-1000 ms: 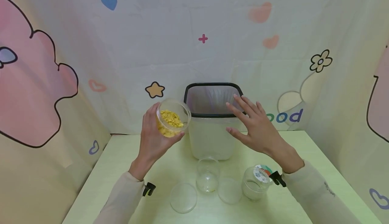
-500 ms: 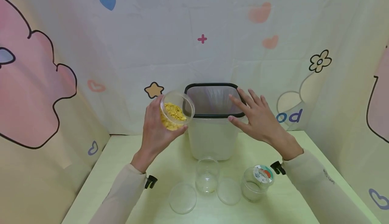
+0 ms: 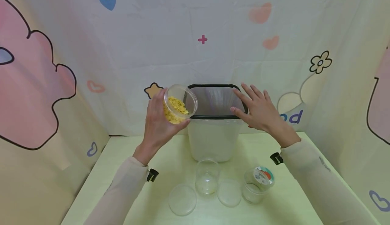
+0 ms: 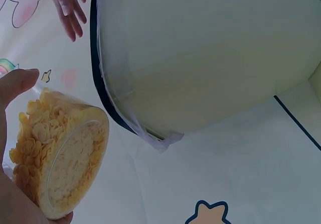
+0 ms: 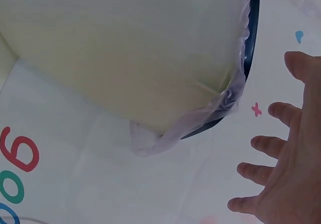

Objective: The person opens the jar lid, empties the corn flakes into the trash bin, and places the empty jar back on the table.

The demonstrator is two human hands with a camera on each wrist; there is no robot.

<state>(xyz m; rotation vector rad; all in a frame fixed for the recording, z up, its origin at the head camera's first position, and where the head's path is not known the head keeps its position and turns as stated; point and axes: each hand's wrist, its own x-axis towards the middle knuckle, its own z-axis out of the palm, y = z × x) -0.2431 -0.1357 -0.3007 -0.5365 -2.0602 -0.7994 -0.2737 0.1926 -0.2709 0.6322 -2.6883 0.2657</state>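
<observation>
My left hand (image 3: 158,120) grips a clear plastic jar (image 3: 190,98) partly filled with yellow flakes (image 3: 176,108). The jar is tilted, its uncovered mouth facing right at the left rim of the bin. Flakes gather toward its lower side, and in the left wrist view its round base (image 4: 75,163) shows. The white bin (image 3: 214,138) has a black rim (image 3: 213,117) and a thin translucent liner (image 5: 185,126) folded over its edge. My right hand (image 3: 259,111) hovers with fingers spread over the bin's right rim, holding nothing.
On the pale table (image 3: 152,208), in front of the bin, stand a clear jar (image 3: 208,177) and another clear jar (image 3: 254,187). Two clear round lids (image 3: 182,199) lie beside them. A round printed label (image 3: 265,175) shows at the right jar. Patterned cloth (image 3: 137,32) hangs behind.
My left hand has raised the jar of flakes and carried it right, toward the bin, tilting it a little more. My right hand has risen slightly, fingers still spread.
</observation>
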